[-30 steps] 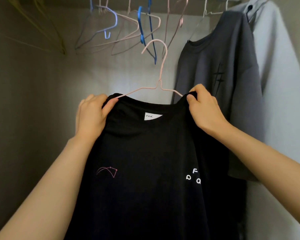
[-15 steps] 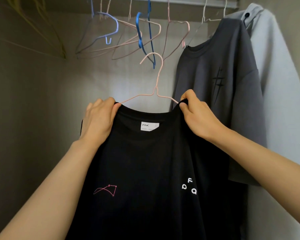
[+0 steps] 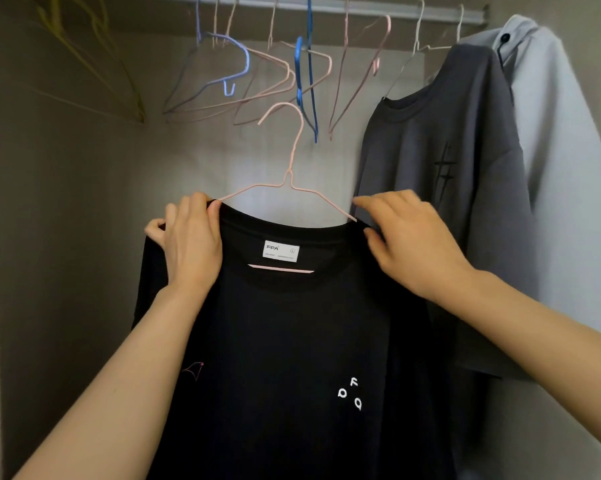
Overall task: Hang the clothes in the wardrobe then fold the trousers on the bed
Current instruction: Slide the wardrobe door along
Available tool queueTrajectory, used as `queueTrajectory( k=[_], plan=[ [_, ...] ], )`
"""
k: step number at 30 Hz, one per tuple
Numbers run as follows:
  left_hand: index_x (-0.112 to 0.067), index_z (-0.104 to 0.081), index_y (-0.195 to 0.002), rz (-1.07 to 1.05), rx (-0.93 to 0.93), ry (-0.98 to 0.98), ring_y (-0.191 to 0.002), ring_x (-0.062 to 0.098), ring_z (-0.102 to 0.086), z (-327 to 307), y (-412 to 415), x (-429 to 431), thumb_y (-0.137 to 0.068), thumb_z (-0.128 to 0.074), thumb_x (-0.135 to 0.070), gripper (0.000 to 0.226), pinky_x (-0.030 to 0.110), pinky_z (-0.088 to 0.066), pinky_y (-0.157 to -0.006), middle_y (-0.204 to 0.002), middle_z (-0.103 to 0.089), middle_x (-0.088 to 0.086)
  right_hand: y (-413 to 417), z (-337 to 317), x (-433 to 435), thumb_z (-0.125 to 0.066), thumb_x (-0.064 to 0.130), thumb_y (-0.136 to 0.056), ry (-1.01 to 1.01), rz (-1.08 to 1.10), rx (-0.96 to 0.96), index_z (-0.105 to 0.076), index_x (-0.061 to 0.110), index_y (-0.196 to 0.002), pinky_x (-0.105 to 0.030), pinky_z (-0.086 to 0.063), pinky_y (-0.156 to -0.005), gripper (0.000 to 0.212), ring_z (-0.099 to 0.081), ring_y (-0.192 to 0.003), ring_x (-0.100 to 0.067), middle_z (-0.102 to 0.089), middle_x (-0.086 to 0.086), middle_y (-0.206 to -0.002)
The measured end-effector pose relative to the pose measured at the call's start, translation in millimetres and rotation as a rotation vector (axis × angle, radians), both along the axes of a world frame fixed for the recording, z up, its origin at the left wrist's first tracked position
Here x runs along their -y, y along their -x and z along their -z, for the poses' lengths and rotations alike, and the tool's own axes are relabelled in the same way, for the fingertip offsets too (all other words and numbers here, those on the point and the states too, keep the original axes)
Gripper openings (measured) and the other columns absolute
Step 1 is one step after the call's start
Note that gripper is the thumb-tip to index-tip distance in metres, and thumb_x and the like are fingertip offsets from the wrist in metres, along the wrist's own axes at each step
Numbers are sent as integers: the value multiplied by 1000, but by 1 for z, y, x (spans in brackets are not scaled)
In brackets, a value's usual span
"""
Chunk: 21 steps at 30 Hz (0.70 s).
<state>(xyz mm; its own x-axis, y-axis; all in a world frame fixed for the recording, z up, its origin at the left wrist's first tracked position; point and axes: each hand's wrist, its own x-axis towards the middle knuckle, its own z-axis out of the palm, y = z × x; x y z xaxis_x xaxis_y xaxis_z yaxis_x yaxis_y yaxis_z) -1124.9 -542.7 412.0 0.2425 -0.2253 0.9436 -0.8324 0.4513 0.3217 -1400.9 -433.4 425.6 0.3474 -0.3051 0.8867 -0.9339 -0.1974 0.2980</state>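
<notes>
A black T-shirt [image 3: 292,341] with a white neck label sits on a pink wire hanger [image 3: 292,161]. The hanger's hook is in the air below the wardrobe rail [image 3: 361,8], among hooked empty hangers. My left hand [image 3: 191,244] grips the shirt's left shoulder over the hanger end. My right hand [image 3: 409,240] is at the right shoulder, index finger stretched out above the hanger end and thumb on the fabric, a little blurred. No trousers or bed are in view.
Several empty wire hangers [image 3: 257,81], pink, lilac and blue, hang on the rail above. A grey T-shirt [image 3: 441,188] and a pale hooded top [image 3: 569,174] hang at the right. Yellow hangers [image 3: 94,57] are at the upper left by the wardrobe wall.
The view has tilted up and the rail now shows. My right hand has loosened its hold on the shirt's right shoulder, its fingers straightening. My left hand keeps its grip.
</notes>
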Motion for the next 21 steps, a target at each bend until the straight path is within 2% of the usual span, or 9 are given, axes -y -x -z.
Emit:
queueTrajectory(
  k=[3, 5, 8, 9, 11, 13, 15, 18, 21],
  plan=[
    [-18, -41, -89, 32, 15, 18, -82, 19, -33, 1, 5, 0, -106, -34, -31, 23, 45, -26, -90, -86, -42, -1, -7, 8, 5, -58, 14, -91, -39, 41, -140, -37, 9, -147, -46, -51, -86, 60, -58, -105, -31, -57, -9, -130],
    [-13, -48, -92, 48, 4, 28, -82, 19, -34, 1, 5, 0, -106, -34, -30, 26, 46, -27, -90, -86, -42, -1, -11, 11, 7, -58, 14, -93, -34, 93, -161, -31, 6, -150, -41, -53, -73, 63, -61, -82, -27, -60, -10, -121],
    [-12, -51, -95, 71, 9, 28, -81, 19, -36, 4, 6, 1, -106, -36, -28, 25, 43, -28, -89, -85, -43, -1, -12, 12, 5, -64, 12, -90, -9, 162, -193, -33, 6, -149, -34, -45, -54, 67, -49, -59, -21, -59, -7, -98],
    [-12, -51, -95, 84, 18, 23, -81, 18, -36, 5, 7, 2, -106, -36, -28, 25, 41, -27, -88, -85, -44, -1, -15, 11, 3, -61, 14, -92, -41, 99, -140, -35, 10, -148, -34, -44, -53, 62, -48, -58, -21, -59, -6, -97],
    [-12, -52, -95, 117, 51, 6, -82, 18, -38, 5, 8, 6, -106, -37, -28, 24, 38, -25, -87, -86, -46, -2, -24, 2, -8, -47, 22, -101, -259, -192, 159, -46, 19, -140, -30, -48, -63, 39, -56, -67, -15, -62, -1, -97],
    [-13, -52, -95, 163, 95, -26, -82, 19, -42, 5, 10, 12, -106, -35, -30, 26, 37, -26, -87, -85, -49, -2, -28, -9, -16, -43, 24, -103, -544, -435, 468, -65, 24, -116, -18, -42, -62, 25, -52, -63, -2, -62, 5, -86],
    [-14, -52, -95, 212, 129, -69, -83, 22, -47, 5, 14, 18, -106, -33, -32, 28, 37, -30, -86, -86, -53, -1, -28, -17, -26, -48, 22, -101, -806, -555, 659, -71, 24, -100, -12, -41, -63, 23, -50, -64, -2, -62, 5, -85],
    [-13, -51, -94, 256, 136, -82, -84, 32, -53, 3, 21, 28, -105, -34, -34, 29, 46, -43, -80, -87, -56, 3, -22, -18, -41, -55, 17, -98, -1096, -727, 873, -73, 18, -98, -36, -51, -86, 19, -61, -84, -19, -66, -4, -95],
    [-13, -51, -90, 244, 183, -106, -81, 39, -55, -1, 28, 38, -104, -34, -36, 32, 47, -45, -75, -84, -57, 7, -10, -16, -49, -51, 15, -99, -1168, -765, 956, -71, 14, -106, -36, -52, -92, 22, -64, -98, -20, -69, -9, -109]
  ],
)
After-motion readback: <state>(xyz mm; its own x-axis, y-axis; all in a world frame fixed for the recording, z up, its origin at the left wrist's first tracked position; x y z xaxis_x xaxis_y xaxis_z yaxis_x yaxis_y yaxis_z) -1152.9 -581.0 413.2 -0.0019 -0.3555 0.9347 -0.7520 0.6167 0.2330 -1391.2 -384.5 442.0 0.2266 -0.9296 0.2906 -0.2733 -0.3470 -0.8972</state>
